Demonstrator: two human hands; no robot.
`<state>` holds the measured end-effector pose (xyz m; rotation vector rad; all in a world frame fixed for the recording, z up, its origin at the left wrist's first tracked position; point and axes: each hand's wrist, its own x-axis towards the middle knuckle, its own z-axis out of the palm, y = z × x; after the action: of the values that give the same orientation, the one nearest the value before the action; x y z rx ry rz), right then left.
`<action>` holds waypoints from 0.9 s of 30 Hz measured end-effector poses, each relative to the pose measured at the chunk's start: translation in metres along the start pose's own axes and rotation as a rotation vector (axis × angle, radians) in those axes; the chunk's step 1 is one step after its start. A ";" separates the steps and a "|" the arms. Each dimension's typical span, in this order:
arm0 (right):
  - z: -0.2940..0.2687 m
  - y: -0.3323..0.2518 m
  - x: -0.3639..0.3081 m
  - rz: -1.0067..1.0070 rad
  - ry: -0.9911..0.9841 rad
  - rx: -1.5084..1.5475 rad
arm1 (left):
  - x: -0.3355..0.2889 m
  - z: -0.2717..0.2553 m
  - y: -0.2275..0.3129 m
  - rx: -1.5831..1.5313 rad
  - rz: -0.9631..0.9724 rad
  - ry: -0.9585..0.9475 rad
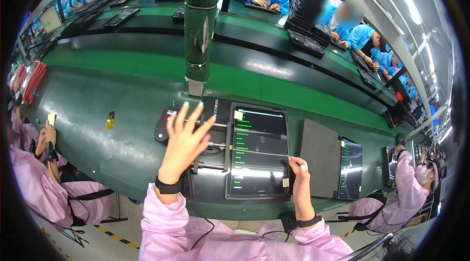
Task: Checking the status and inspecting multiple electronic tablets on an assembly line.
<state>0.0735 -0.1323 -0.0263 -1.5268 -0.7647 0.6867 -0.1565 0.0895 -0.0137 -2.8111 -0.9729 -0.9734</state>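
The tablet lies by the near edge of the surface, long axis pointing away from you. Your right hand is nearer, fingers bent at the tablet's right edge, pinching or not, I cannot tell; your left hand hangs leftward, fingers spread.

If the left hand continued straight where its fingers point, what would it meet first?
The left hand would probably meet the green-wrapped post first, near its pale lower end; depth is unclear.
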 end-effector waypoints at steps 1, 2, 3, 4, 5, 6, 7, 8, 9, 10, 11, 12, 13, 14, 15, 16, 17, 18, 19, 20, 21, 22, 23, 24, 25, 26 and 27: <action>0.002 -0.004 0.000 0.052 0.060 0.083 | -0.002 -0.004 -0.005 0.073 -0.041 0.082; 0.004 -0.009 -0.001 0.003 0.021 0.087 | -0.005 -0.009 -0.010 0.073 -0.135 0.141; 0.007 -0.015 -0.005 -0.034 0.039 0.107 | -0.007 -0.013 -0.014 0.071 -0.228 0.200; 0.011 -0.022 -0.009 -0.070 0.058 0.127 | -0.009 -0.014 -0.014 0.021 -0.302 0.260; 0.015 -0.029 -0.014 -0.104 0.077 0.148 | -0.009 -0.013 -0.014 0.029 -0.300 0.246; 0.019 -0.035 -0.016 -0.165 0.070 0.155 | -0.009 -0.011 -0.013 -0.013 -0.317 0.255; 0.023 -0.040 -0.019 -0.150 0.031 0.392 | -0.009 -0.008 -0.011 -0.055 -0.331 0.251; 0.028 -0.043 -0.020 -0.140 0.061 0.392 | -0.009 -0.006 -0.011 -0.006 -0.312 0.235; 0.032 -0.044 -0.019 -0.148 0.064 0.402 | -0.010 -0.004 -0.011 -0.002 -0.302 0.249; 0.031 -0.044 -0.018 -0.057 0.093 0.536 | -0.011 -0.002 -0.012 -0.027 -0.318 0.264; 0.029 -0.042 -0.015 -0.037 0.170 0.538 | -0.012 0.000 -0.013 -0.056 -0.335 0.281; 0.022 -0.040 -0.009 0.253 0.028 0.573 | -0.014 0.001 -0.014 -0.050 -0.332 0.282; 0.015 -0.035 -0.003 0.576 -0.048 0.571 | -0.015 0.002 -0.015 -0.064 -0.355 0.297; 0.012 -0.028 -0.003 0.526 -0.067 0.477 | -0.017 0.004 -0.015 -0.082 -0.376 0.310; 0.005 -0.021 -0.003 0.467 -0.119 0.513 | -0.019 0.006 -0.014 -0.091 -0.367 0.312; -0.003 -0.014 -0.004 0.454 -0.132 0.523 | -0.020 0.008 -0.013 -0.130 -0.393 0.329; -0.012 -0.009 -0.004 0.470 -0.132 0.515 | -0.021 0.010 -0.012 -0.170 -0.420 0.347; -0.026 -0.006 -0.008 0.339 -0.178 0.560 | -0.022 0.011 -0.011 -0.147 -0.397 0.337; -0.040 -0.005 -0.010 0.322 -0.135 0.573 | -0.023 0.012 -0.011 -0.156 -0.391 0.340; -0.056 -0.005 -0.011 0.339 -0.050 0.577 | -0.023 0.013 -0.011 -0.190 -0.406 0.327; -0.071 -0.006 -0.011 0.379 0.074 0.567 | -0.024 0.013 -0.011 -0.227 -0.436 0.304; -0.085 -0.008 -0.014 0.303 0.044 0.634 | -0.025 0.013 -0.012 -0.206 -0.424 0.321; -0.098 -0.011 -0.018 0.285 0.106 0.662 | -0.025 0.014 -0.013 -0.211 -0.423 0.327; -0.109 -0.013 -0.019 0.344 0.191 0.651 | -0.026 0.014 -0.014 -0.232 -0.434 0.349; -0.118 -0.014 -0.024 0.384 0.329 0.691 | -0.026 0.015 -0.015 -0.253 -0.445 0.369; -0.127 -0.016 -0.026 0.359 0.314 0.740 | -0.026 0.015 -0.016 -0.251 -0.448 0.372; -0.135 -0.015 -0.028 0.360 0.334 0.812 | -0.026 0.016 -0.016 -0.253 -0.439 0.377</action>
<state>0.1625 -0.2359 0.0010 -0.9780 0.0724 0.8415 -0.1727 0.0914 -0.0439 -2.4789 -1.5265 -1.7048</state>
